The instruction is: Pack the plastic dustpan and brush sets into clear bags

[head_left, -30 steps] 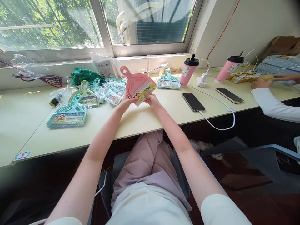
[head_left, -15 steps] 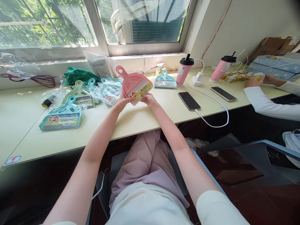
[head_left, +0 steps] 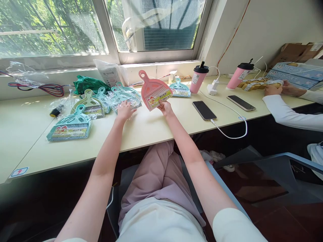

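Observation:
A pink dustpan with a small brush and a printed label (head_left: 153,88) is held up above the table by my right hand (head_left: 165,108), which pinches its lower label edge. My left hand (head_left: 124,111) is off the pink dustpan, its fingers apart over the crumpled clear plastic wrap (head_left: 114,101) beside it. Behind that wrap lie teal dustpan sets (head_left: 123,89). To the left are a green dustpan set (head_left: 88,104) and a wrapped teal dustpan set (head_left: 72,126). Another teal set (head_left: 179,90) sits behind the pink one, to the right.
On the right are two pink cups (head_left: 199,79), two phones (head_left: 204,110) with a white cable, and a charger (head_left: 212,88). A co-worker's hands (head_left: 274,89) hold yellowish items. A green bag (head_left: 89,85), a screwdriver (head_left: 57,110) and coiled wires (head_left: 47,89) lie left.
My left hand has let go of the pink dustpan and moved left to the plastic wrap. My right hand alone still holds the dustpan.

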Motion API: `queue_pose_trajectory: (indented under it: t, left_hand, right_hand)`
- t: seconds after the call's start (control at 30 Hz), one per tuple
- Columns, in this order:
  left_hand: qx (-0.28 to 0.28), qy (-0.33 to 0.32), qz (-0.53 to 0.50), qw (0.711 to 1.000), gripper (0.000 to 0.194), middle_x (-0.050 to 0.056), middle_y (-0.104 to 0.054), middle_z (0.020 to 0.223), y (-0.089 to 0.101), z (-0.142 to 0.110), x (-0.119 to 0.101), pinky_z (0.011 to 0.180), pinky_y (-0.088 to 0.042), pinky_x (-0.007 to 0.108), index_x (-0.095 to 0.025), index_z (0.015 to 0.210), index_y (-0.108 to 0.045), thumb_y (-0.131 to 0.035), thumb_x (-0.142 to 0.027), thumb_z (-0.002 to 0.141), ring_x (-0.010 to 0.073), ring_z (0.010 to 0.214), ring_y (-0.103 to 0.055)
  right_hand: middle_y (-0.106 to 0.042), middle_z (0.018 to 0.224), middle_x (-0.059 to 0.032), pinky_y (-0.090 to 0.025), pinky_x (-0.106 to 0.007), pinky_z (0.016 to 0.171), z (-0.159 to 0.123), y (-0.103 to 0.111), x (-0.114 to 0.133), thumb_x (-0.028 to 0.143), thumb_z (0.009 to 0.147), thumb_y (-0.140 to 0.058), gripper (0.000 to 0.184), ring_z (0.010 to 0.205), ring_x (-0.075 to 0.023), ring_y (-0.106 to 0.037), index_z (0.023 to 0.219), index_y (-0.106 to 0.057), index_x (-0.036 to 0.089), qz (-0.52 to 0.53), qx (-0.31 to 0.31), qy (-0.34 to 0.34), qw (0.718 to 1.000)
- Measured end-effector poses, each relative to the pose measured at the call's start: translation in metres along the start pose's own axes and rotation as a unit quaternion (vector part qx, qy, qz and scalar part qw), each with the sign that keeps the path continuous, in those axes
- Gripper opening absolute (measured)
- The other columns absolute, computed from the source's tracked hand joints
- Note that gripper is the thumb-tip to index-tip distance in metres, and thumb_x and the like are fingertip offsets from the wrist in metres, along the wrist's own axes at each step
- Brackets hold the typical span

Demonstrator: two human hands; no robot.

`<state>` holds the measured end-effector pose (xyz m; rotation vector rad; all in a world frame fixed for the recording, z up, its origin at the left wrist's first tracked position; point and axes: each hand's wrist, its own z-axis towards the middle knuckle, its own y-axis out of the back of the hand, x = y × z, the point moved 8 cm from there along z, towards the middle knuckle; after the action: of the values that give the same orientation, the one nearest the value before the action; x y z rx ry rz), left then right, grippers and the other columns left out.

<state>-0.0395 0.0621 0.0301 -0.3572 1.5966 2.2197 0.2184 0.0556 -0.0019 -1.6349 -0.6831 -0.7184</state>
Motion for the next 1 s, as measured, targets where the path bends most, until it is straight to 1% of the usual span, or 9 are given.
queue_pose_trajectory:
  t: [0.1,0.23,0.33,0.43,0.57,0.67,0.77,0.87,1.0]
  left_hand:
    - [0.023,-0.066,0.086,0.994,0.057,0.017,-0.052,0.161,-0.008,-0.008,-0.016,0.129,-0.013,0.068,-0.022,0.147,-0.061,-0.064,-0.028,0.091,0.0399,0.159,-0.033]
    - [-0.039,-0.083,0.11,0.99,0.055,0.018,-0.053,0.16,0.008,-0.013,-0.029,0.132,-0.015,0.062,-0.017,0.146,-0.063,-0.05,-0.013,0.093,0.0358,0.154,-0.041]
    - [-0.087,-0.042,0.1,0.99,0.048,0.02,-0.062,0.148,0.026,-0.013,-0.024,0.126,-0.031,0.058,-0.015,0.138,-0.067,-0.044,-0.015,0.096,0.0368,0.144,-0.05]
    - [-0.115,0.026,0.091,0.989,0.043,0.023,-0.069,0.133,0.04,-0.011,-0.006,0.111,-0.047,0.055,-0.014,0.127,-0.072,-0.038,-0.021,0.102,0.0389,0.133,-0.056]
    - [-0.143,0.108,0.064,0.982,0.046,0.025,-0.069,0.129,0.05,-0.011,0.023,0.108,-0.048,0.054,-0.011,0.125,-0.072,-0.032,-0.022,0.104,0.0396,0.133,-0.055]
    - [-0.164,0.127,0.016,0.978,0.045,0.024,-0.069,0.132,0.053,-0.012,0.033,0.114,-0.045,0.055,-0.013,0.126,-0.071,-0.033,-0.024,0.104,0.0387,0.136,-0.053]
    - [-0.186,0.085,-0.037,0.978,0.046,0.021,-0.068,0.136,0.053,-0.014,0.023,0.117,-0.042,0.056,-0.016,0.128,-0.072,-0.034,-0.03,0.105,0.0387,0.139,-0.051]
    - [-0.182,0.01,-0.097,0.979,0.046,0.018,-0.065,0.143,0.049,-0.017,0.001,0.123,-0.037,0.057,-0.02,0.132,-0.071,-0.037,-0.034,0.104,0.0382,0.144,-0.048]
    - [-0.161,-0.042,-0.164,0.972,0.043,0.011,-0.06,0.154,0.046,-0.021,-0.023,0.13,-0.027,0.056,-0.026,0.134,-0.071,-0.045,-0.04,0.103,0.0357,0.153,-0.039]
  right_hand:
    - [-0.077,0.071,0.0016,-0.068,-0.038,0.093,0.0,0.001,-0.002,0.003,0.094,-0.061,0.019,0.078,-0.018,-0.079,0.106,-0.069,0.016,-0.01,0.003,-0.006,1.0]
    - [-0.077,0.07,0.0008,-0.068,-0.037,0.089,-0.001,-0.001,-0.005,0.002,0.093,-0.063,0.017,0.074,-0.0178,-0.078,0.1,-0.069,0.016,-0.034,0.019,-0.022,0.999]
    - [-0.078,0.072,-0.0004,-0.068,-0.034,0.086,-0.003,-0.003,-0.008,0.002,0.094,-0.062,0.015,0.069,-0.0159,-0.076,0.094,-0.069,0.016,-0.062,0.04,-0.041,0.996]
    - [-0.079,0.073,-0.0016,-0.068,-0.033,0.085,-0.007,-0.008,-0.011,0.002,0.095,-0.061,0.016,0.067,-0.0151,-0.075,0.091,-0.069,0.015,-0.1,0.08,-0.066,0.99]
    - [-0.081,0.076,-0.0045,-0.068,-0.033,0.082,-0.013,-0.014,-0.024,-0.001,0.09,-0.067,0.016,0.068,-0.0168,-0.076,0.095,-0.072,0.013,-0.166,0.148,-0.117,0.968]
    - [-0.08,0.075,-0.0053,-0.068,-0.034,0.079,-0.012,-0.012,-0.031,-0.003,0.084,-0.072,0.018,0.067,-0.0182,-0.076,0.094,-0.072,0.012,-0.195,0.148,-0.133,0.96]
    - [-0.08,0.074,-0.0049,-0.068,-0.037,0.081,-0.009,-0.009,-0.031,-0.004,0.083,-0.073,0.019,0.066,-0.0189,-0.076,0.093,-0.071,0.012,-0.188,0.117,-0.119,0.968]
    - [-0.08,0.074,-0.0048,-0.068,-0.04,0.086,-0.009,-0.009,-0.028,-0.003,0.083,-0.073,0.018,0.069,-0.0197,-0.077,0.091,-0.071,0.013,-0.164,0.095,-0.1,0.977]
    - [-0.08,0.075,-0.0053,-0.068,-0.041,0.088,-0.012,-0.014,-0.025,-0.002,0.079,-0.079,0.019,0.072,-0.021,-0.078,0.087,-0.071,0.013,-0.154,0.108,-0.084,0.979]
